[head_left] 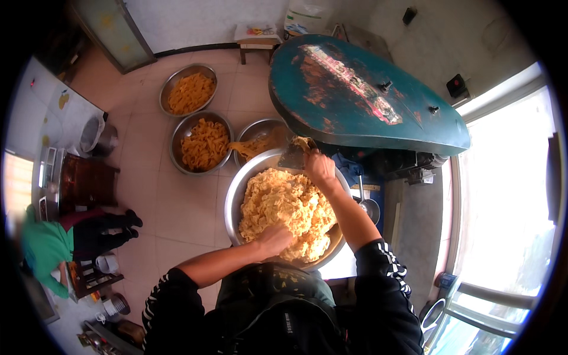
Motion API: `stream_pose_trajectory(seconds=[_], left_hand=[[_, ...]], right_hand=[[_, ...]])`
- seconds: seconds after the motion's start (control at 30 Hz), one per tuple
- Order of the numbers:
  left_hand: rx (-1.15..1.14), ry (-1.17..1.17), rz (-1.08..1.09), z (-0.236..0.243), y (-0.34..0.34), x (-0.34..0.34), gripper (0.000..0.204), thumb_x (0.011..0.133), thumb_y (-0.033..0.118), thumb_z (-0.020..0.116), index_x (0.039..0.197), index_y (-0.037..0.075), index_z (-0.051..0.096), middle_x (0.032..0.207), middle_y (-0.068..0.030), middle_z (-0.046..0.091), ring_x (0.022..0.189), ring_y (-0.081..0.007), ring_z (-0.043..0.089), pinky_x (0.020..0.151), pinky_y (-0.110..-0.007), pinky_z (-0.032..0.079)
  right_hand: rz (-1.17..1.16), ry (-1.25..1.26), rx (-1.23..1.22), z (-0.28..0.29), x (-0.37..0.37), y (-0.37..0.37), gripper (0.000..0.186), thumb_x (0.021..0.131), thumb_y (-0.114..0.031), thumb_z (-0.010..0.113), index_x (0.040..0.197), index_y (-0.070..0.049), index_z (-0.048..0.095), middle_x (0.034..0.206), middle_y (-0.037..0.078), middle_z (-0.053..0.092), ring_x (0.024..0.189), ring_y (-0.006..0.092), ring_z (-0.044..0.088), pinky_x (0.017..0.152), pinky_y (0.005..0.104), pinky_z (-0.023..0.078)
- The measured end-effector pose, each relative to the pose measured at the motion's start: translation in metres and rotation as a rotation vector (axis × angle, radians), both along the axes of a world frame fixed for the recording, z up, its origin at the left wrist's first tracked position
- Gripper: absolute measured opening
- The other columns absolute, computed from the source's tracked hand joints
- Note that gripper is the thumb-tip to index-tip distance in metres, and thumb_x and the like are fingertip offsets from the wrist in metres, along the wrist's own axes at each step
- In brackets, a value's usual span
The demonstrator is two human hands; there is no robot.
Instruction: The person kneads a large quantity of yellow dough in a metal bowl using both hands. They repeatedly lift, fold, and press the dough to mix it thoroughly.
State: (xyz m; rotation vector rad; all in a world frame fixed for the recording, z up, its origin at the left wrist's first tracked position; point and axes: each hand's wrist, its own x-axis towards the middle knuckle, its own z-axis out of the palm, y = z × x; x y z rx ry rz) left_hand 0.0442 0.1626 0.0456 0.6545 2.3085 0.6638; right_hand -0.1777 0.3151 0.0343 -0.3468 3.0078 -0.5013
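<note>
A wide metal basin (231,208) stands in front of me, heaped with crumbly yellow dough (266,198). My left hand (275,238) is at the near side of the dough, fingers curled into it and partly hidden. At the basin's far right rim, my right hand (320,168) is closed around a flat, dark scraper (291,158). Its blade tilts over the inner edge of the basin, and a bit of dough clings near its top. The grip hides most of the handle.
Beyond the basin stands a large green machine housing (355,94). Bowls of orange-yellow strips (204,144) sit on the tiled floor, far left. A metal ladle (370,208) lies right of the basin. Another person in a green top (50,251) is at the far left.
</note>
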Motion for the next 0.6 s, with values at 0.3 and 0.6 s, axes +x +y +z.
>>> stream_pose_trajectory(seconds=[0.3, 0.6], left_hand=[[0.446, 0.030, 0.247, 0.005, -0.031, -0.007, 0.034, 0.085, 0.012, 0.067, 0.117, 0.003, 0.068, 0.103, -0.0209, 0.072, 0.088, -0.0388, 0.072, 0.075, -0.045, 0.057], [0.638, -0.059, 0.676, 0.017, -0.015, -0.069, 0.016, 0.093, 0.012, 0.074, 0.106, 0.003, 0.071, 0.100, -0.0081, 0.076, 0.087, -0.0180, 0.072, 0.078, -0.033, 0.057]], right_hand=[[0.029, 0.051, 0.046, -0.019, -0.028, 0.009, 0.036, 0.103, -0.035, 0.048, 0.101, -0.004, 0.067, 0.080, 0.024, 0.073, 0.076, 0.0438, 0.073, 0.069, 0.0521, 0.059], [0.088, -0.099, 0.214, -0.019, -0.033, -0.005, 0.044, 0.100, -0.023, 0.046, 0.142, -0.019, 0.057, 0.101, 0.020, 0.075, 0.091, 0.0385, 0.075, 0.077, 0.0525, 0.060]])
